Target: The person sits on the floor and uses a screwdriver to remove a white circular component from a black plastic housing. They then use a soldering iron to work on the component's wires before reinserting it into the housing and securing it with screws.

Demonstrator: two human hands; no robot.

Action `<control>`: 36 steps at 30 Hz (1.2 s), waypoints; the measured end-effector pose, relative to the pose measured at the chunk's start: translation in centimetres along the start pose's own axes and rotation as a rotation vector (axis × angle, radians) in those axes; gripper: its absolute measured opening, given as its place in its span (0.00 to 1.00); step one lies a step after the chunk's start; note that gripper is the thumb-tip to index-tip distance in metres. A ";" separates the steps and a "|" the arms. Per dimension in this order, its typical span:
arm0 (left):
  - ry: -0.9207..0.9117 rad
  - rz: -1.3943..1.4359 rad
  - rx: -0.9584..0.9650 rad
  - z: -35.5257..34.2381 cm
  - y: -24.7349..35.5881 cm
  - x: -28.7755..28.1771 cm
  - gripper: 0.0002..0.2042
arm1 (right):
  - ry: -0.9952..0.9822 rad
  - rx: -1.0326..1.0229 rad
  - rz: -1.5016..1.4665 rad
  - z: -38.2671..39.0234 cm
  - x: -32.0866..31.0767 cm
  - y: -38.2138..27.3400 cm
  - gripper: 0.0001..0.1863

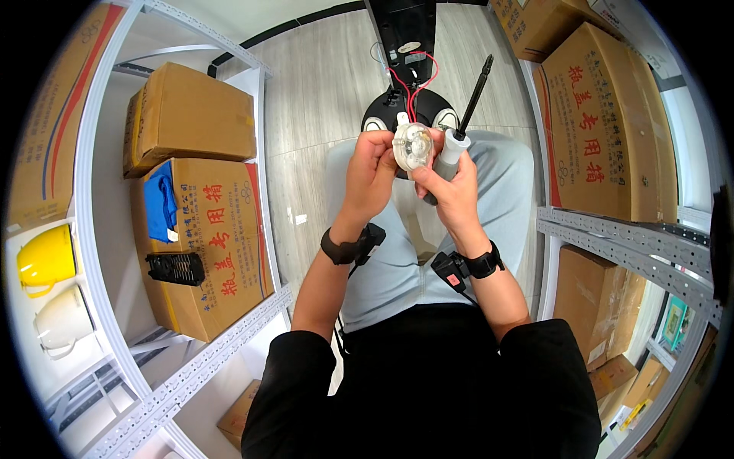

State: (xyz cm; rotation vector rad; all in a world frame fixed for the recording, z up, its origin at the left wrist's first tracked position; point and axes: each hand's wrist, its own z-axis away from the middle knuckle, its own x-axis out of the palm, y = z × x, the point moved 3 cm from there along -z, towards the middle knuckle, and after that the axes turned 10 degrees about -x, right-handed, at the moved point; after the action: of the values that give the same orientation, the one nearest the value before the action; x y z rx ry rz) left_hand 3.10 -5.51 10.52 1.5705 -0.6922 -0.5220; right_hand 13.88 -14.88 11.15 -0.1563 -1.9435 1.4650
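My left hand pinches a round clear plastic part, with small fittings inside, by its left side. My right hand grips the handle of a screwdriver, whose long black shaft points up, and its thumb lies at the lower edge of the clear part. Just beyond my hands stands a black upright housing on a round black base, with red wires hanging from it down behind the clear part. My feet, in white shoes, flank the base.
Metal shelving on both sides holds cardboard boxes. On a left box lie a blue cloth and a black slotted plastic piece. Yellow and white mugs stand at the far left. My knees are under my hands.
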 end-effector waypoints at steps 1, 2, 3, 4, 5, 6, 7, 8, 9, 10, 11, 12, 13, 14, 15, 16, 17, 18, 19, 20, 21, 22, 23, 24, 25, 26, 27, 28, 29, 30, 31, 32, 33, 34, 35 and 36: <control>-0.008 0.015 -0.001 0.1 0.3 0.1 0.07 | 0.006 0.007 -0.025 0.1 0.0 0.1 0.28; -0.015 0.030 -0.002 0.1 0.4 0.2 0.07 | 0.011 0.019 -0.054 0.1 0.0 0.1 0.29; -0.012 0.016 -0.001 0.1 0.4 0.2 0.07 | 0.017 0.030 -0.083 0.1 0.0 0.1 0.30; -0.009 0.002 -0.001 0.0 0.4 0.3 0.07 | 0.023 0.042 -0.112 0.1 0.0 0.1 0.31; -0.006 -0.013 -0.001 0.0 0.4 0.3 0.08 | 0.000 0.027 -0.079 0.1 0.0 0.1 0.31; -0.012 -0.039 -0.010 -0.1 0.4 0.2 0.08 | -0.022 0.011 -0.046 0.1 -0.1 0.3 0.31; -0.018 -0.065 -0.020 -0.2 0.4 0.1 0.08 | -0.044 -0.005 -0.013 0.1 -0.1 0.3 0.31; -0.023 -0.089 -0.030 -0.2 0.4 -0.1 0.09 | -0.057 -0.007 0.010 0.1 0.0 0.2 0.31; -0.028 -0.040 -0.104 -0.2 0.2 -0.2 0.09 | -0.069 -0.009 0.033 0.0 0.0 0.1 0.31; -0.033 0.010 -0.177 0.0 0.0 -0.4 0.10 | -0.081 -0.011 0.056 0.0 0.1 0.0 0.31; -0.038 0.058 -0.250 0.1 -0.3 -0.4 0.11 | -0.083 -0.015 0.062 0.1 0.1 0.0 0.31; -0.040 0.132 -0.287 0.1 -0.5 -0.5 0.11 | -0.084 -0.019 0.068 0.1 0.1 0.0 0.31; -0.043 0.206 -0.324 0.2 -0.7 -0.5 0.11 | -0.086 -0.023 0.073 0.1 0.1 0.0 0.31; -0.046 0.280 -0.360 0.3 -1.0 -0.5 0.13 | -0.082 -0.024 0.073 0.1 0.2 -0.1 0.31; -0.053 0.327 -0.412 0.3 -1.3 -0.6 0.13 | -0.078 -0.025 0.073 0.2 0.3 -0.1 0.31; -0.059 0.375 -0.463 0.2 -1.8 -1.0 0.14 | -0.074 -0.026 0.072 0.2 0.3 -0.1 0.31; -0.066 0.422 -0.516 0.2 -2.0 -1.1 0.14 | -0.077 -0.024 0.083 0.2 0.3 -0.1 0.31; -0.081 0.437 -0.527 0.1 -1.9 -1.2 0.14 | -0.079 -0.022 0.093 0.3 0.3 -0.1 0.31; -0.097 0.452 -0.537 0.1 -1.8 -1.2 0.15 | -0.082 -0.020 0.103 0.3 0.2 -0.1 0.30; -0.113 0.468 -0.548 0.1 -1.6 -1.2 0.15 | -0.082 -0.036 0.124 0.3 0.1 0.0 0.30; -0.142 0.509 -0.563 0.1 -1.5 -1.3 0.15 | -0.083 -0.051 0.144 0.3 0.1 0.1 0.30; -0.171 0.550 -0.578 0.2 -1.4 -1.4 0.15 | -0.083 -0.066 0.165 0.3 0.0 0.1 0.31; -0.201 0.593 -0.593 0.1 -0.9 -1.3 0.15 | -0.083 -0.049 0.161 0.3 0.0 0.1 0.31; -0.166 0.560 -0.612 0.0 -0.5 -1.1 0.14 | -0.083 -0.032 0.157 0.3 0.1 -0.1 0.31; -0.131 0.527 -0.630 0.0 0.0 -0.8 0.13 | -0.083 -0.014 0.154 0.4 0.1 -0.1 0.31; -0.096 0.493 -0.647 -0.1 0.5 -0.6 0.13 | -0.074 -0.031 0.171 0.3 0.1 -0.2 0.30; -0.096 0.507 -0.637 -0.1 0.5 -0.4 0.13 | -0.065 -0.048 0.188 0.2 0.1 -0.3 0.30; -0.095 0.522 -0.627 -0.1 0.4 -0.3 0.12 | -0.056 -0.065 0.205 0.1 0.2 -0.3 0.30; -0.095 0.537 -0.618 -0.1 0.4 -0.3 0.12 | -0.056 -0.049 0.188 0.1 0.3 -0.5 0.30; -0.097 0.530 -0.624 -0.1 0.3 -0.3 0.12 | -0.057 -0.032 0.170 0.2 0.4 -0.8 0.30; -0.099 0.524 -0.630 -0.1 0.2 -0.4 0.12 | -0.057 -0.015 0.153 0.2 0.5 -1.0 0.29; -0.103 0.518 -0.637 -0.1 0.1 -0.4 0.12 | -0.061 -0.031 0.172 0.2 0.4 -1.0 0.29; -0.118 0.519 -0.645 -0.1 -0.1 -0.5 0.12 | -0.065 -0.047 0.192 0.2 0.3 -0.8 0.29; -0.133 0.520 -0.653 -0.2 -0.2 -0.6 0.12 | -0.068 -0.062 0.211 0.2 0.2 -0.8 0.29; -0.147 0.521 -0.661 -0.2 -0.3 -0.8 0.12 | -0.064 -0.060 0.208 0.2 0.2 -0.8 0.29; -0.159 0.502 -0.665 -0.3 -0.5 -0.8 0.12 | -0.061 -0.058 0.205 0.2 0.2 -0.7 0.29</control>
State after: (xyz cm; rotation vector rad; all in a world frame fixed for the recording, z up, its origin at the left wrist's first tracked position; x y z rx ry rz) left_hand 2.74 -4.73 10.03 0.7050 -0.8859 -0.4365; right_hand 13.84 -15.25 11.85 -0.3504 -2.0696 1.5607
